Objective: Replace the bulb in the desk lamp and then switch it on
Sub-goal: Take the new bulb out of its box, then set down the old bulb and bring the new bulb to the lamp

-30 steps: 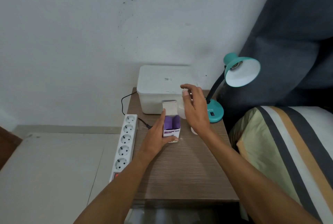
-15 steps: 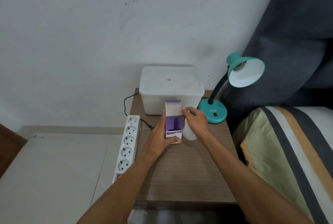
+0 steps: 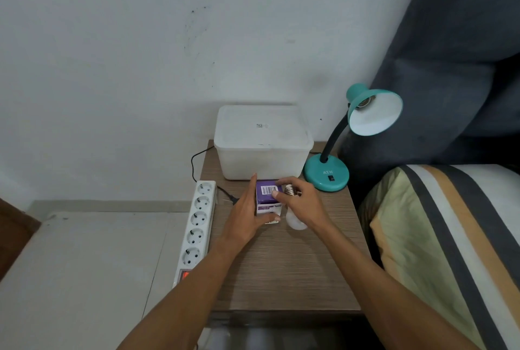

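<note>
The teal desk lamp [image 3: 326, 176] stands at the back right of the wooden bedside table [image 3: 284, 268]. Its shade [image 3: 375, 114] faces me and the socket inside holds no bulb. My left hand [image 3: 246, 216] grips a small purple bulb box [image 3: 267, 194] standing on the table, its top flap closed. My right hand [image 3: 305, 203] holds a white bulb [image 3: 295, 221] just right of the box, metal screw base pointing away from me. Its fingertips touch the box's top.
A white lidded plastic container [image 3: 263, 141] sits behind the box. A white power strip [image 3: 197, 225] lies along the table's left edge, with a black cord plugged in. A striped bed cover [image 3: 450, 237] and dark curtain [image 3: 450, 40] are on the right.
The box's flap stood open and is now folded down. My right hand came down with the bulb to the right side of the box, fingers reaching onto its top.
</note>
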Motion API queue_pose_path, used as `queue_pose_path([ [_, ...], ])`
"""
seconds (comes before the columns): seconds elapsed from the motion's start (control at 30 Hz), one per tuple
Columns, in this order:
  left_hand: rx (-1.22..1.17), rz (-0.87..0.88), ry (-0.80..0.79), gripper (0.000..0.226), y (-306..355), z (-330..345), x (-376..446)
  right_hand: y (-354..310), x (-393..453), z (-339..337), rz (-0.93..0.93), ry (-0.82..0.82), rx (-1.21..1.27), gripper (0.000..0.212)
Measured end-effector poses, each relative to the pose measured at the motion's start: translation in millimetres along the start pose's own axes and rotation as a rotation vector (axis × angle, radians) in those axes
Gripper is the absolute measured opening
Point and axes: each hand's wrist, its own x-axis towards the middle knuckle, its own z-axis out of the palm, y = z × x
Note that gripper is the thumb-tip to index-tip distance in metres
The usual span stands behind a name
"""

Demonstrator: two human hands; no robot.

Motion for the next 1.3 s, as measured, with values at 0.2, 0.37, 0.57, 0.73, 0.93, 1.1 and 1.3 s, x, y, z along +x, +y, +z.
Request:
queue_pose_path([
  [0.2, 0.093, 0.132, 0.085, 0.089, -3, -2, -10, 8, 1, 3, -0.05, 0.019, -0.195, 0.034],
  [0.37, 0.149, 0.157, 0.141, 0.071, -7, 2, -13, 7, 0, 7, -0.064, 0.024, -0.263, 0.035],
  [0.57, -0.017, 0.121, 0.215, 0.072, -1, 6, 3, 2, 2, -1, 0.039, 0.212, -0.211, 0.027],
  [0.73, -0.006, 0.106, 0.261, 0.07, 2, 3, 35, 0, 10, -17, 0.039, 0.34, -0.114, 0.022],
  [0.93, -0.025, 0.059, 0.325, 0.067, -5, 12, 44, -2, 13, -32, -0.016, 0.359, -0.058, 0.029],
  [1.1, 0.003, 0.037, 0.321, 0.072, -6, 15, 40, 1, 5, -44, 0.004, 0.369, -0.033, 0.032],
  [1.3, 0.327, 0.261, 0.363, 0.101, 33, 16, 22, -4, -6, -70, 0.153, 0.465, 0.131, 0.036],
])
